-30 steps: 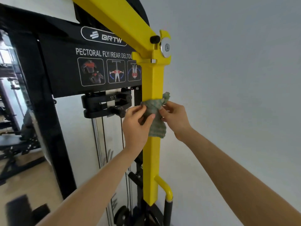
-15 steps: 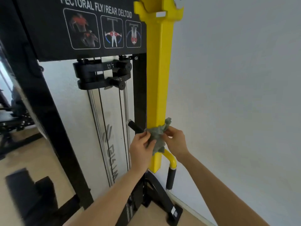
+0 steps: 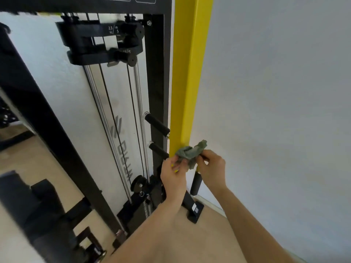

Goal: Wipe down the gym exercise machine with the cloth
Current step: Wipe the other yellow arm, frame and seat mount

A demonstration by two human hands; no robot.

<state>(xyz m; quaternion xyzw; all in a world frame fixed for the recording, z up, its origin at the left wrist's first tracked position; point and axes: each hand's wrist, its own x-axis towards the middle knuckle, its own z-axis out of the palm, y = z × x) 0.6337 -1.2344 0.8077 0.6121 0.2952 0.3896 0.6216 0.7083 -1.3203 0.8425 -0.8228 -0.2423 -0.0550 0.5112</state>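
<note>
Downstroke on the yellow post [image 3: 187,82] was at its bottom end. The cloth [image 3: 190,153] sat bunched on the post's tip, 5 o'clock of centre. Left hand [image 3: 173,176] and right hand [image 3: 212,170] both had fingers pinched on it. Likely next: re-wrap for the black grip [image 3: 196,184] at 6 o'clock. One second earlier the cloth was high on the post.

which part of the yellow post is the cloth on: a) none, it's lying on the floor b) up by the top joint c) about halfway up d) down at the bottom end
D: the cloth is bunched against the very bottom end of the post, gripped by the left hand and the right hand.
</note>
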